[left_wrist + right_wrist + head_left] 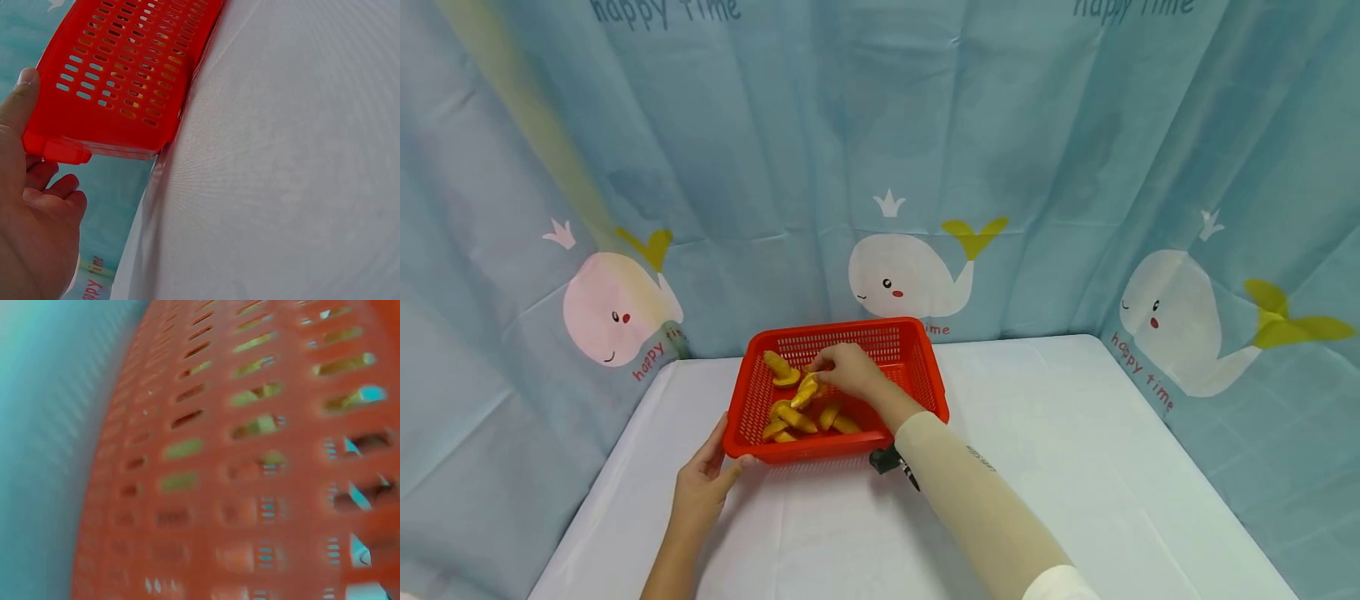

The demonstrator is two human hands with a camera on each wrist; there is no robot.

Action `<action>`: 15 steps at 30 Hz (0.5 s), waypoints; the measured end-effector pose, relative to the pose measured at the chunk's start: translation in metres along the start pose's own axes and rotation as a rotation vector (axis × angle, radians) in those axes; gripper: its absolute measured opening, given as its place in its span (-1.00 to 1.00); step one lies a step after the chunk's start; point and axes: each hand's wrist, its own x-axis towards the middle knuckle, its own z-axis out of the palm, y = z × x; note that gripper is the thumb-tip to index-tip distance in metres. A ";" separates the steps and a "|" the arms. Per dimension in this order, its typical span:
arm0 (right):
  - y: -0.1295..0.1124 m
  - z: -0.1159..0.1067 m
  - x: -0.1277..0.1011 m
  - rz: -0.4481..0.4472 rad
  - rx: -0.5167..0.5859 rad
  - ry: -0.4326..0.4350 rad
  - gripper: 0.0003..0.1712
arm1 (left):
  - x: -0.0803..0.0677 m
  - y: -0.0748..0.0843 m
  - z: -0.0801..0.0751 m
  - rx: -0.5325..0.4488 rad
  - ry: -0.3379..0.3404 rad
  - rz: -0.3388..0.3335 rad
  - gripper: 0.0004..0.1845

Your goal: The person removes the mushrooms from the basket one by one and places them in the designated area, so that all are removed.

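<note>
A red slotted plastic basket [917,354] stands on a white table [1075,467] and holds several yellow-orange wedge pieces [796,419]. My left hand [703,479] grips the basket's near left corner [59,147], thumb on the rim, fingers below it. My right hand [846,369] reaches into the basket and pinches one yellow piece [806,392] among the others. The right wrist view shows only the blurred red basket wall [237,469] up close; the hand itself is out of that view.
Behind and beside the table hangs a blue curtain [880,150] printed with white whales. A small black device [889,461] sits under my right forearm by the basket's front. White tablecloth stretches to the right and front of the basket.
</note>
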 end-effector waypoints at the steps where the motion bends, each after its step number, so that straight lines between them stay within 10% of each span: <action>1: -0.001 -0.003 -0.001 -0.006 0.003 0.007 -0.87 | 0.000 0.000 0.000 0.001 0.000 -0.001 -0.15; 15: -0.006 -0.056 -0.033 -0.091 -0.037 0.071 -0.85 | 0.000 0.001 0.000 -0.040 0.004 -0.012 -0.15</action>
